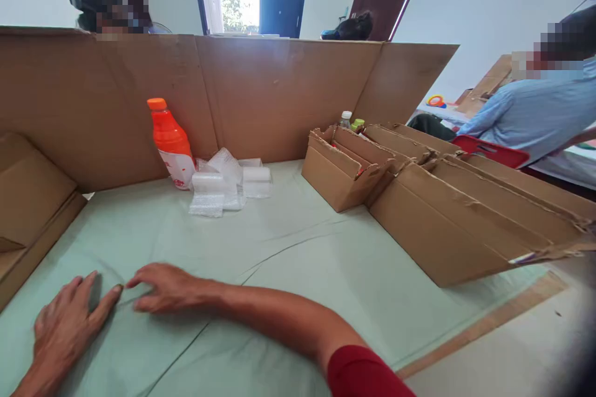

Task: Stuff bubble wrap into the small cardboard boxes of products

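Note:
My left hand (pixel 69 322) lies flat at the lower left on the pale green cloth (pixel 288 248), fingers and thumb stretched out, holding nothing I can see. Stretched across from the right, my right hand (pixel 162 288) is just beside the left thumb, its thumb and forefinger apart and slightly blurred. Nothing shows between its fingers. Wrinkles and a dark crease run through the cloth around both hands. Beyond them stand an orange bottle (pixel 172 142) with a white lower part and, at its side, several pieces of bubble wrap (pixel 223 183).
A tall cardboard screen (pixel 279 96) closes off the back, and a cardboard box (pixel 37 217) stands at the left. Several open cardboard boxes (pixel 447 223) line the right side; bottle caps (pixel 346 115) show behind them. A person in a blue shirt (pixel 535 105) sits farther right.

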The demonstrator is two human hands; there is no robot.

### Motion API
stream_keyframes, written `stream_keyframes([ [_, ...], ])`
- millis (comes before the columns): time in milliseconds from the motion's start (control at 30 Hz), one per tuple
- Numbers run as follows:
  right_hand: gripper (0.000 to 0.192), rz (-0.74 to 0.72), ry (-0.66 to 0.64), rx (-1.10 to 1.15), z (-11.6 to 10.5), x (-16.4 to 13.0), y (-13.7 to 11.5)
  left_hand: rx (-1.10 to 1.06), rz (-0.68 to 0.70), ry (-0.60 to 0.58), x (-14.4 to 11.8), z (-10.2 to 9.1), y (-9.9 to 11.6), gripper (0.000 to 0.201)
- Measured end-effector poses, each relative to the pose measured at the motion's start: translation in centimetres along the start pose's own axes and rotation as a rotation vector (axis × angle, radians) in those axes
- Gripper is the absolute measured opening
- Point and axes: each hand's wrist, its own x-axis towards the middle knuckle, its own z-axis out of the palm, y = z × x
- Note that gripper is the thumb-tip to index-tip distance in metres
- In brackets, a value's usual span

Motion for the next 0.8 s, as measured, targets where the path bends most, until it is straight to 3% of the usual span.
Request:
stream_keyframes([
  [67,0.041,0.041,0.210,-0.161,-5.3,-4.7,1.1,0.002,0.025,0.022,-1.2,-0.1,3.7,0.071],
  [200,0.049,0.308,0.601,-0.561,-20.1,-12.9,3.6,-0.086,0.367,-0.068,-3.5,0.7,12.6,0.068],
  [300,0.060,0.547,0.739,-0.904,-29.8,-18.2,3.9,-0.221,0.657,-0.185,-5.8,1.1,19.1,0.061],
  [367,0.060,0.757,0.725,-1.047,-34.0,-21.1,3.5,-0.323,0.870,-0.290,-7.7,0.8,22.9,0.066],
  [433,0.049,0.989,0.618,-1.040,-36.3,-23.2,3.2,-0.397,1.063,-0.419,-9.9,0.1,26.2,0.076],
  [500,0.035,1.108,0.512,-0.961,-37.1,-24.4,3.0,-0.445,1.233,-0.539,-12.3,-0.6,28.8,0.083],
  [567,0.030,1.099,0.462,-0.900,-37.1,-24.9,2.8,-0.497,1.369,-0.600,-14.7,-0.8,30.7,0.081],
  [633,0.031,1.043,0.440,-0.875,-36.6,-25.0,2.4,-0.544,1.472,-0.616,-16.8,-0.7,31.6,0.064],
  [733,0.025,0.954,0.394,-0.858,-35.1,-25.7,1.5,-0.664,1.461,-0.677,-18.3,-0.4,30.6,0.044],
  [800,0.020,0.839,0.346,-0.833,-33.4,-26.5,0.4,-0.808,1.270,-0.688,-17.7,-0.7,28.3,0.045],
])
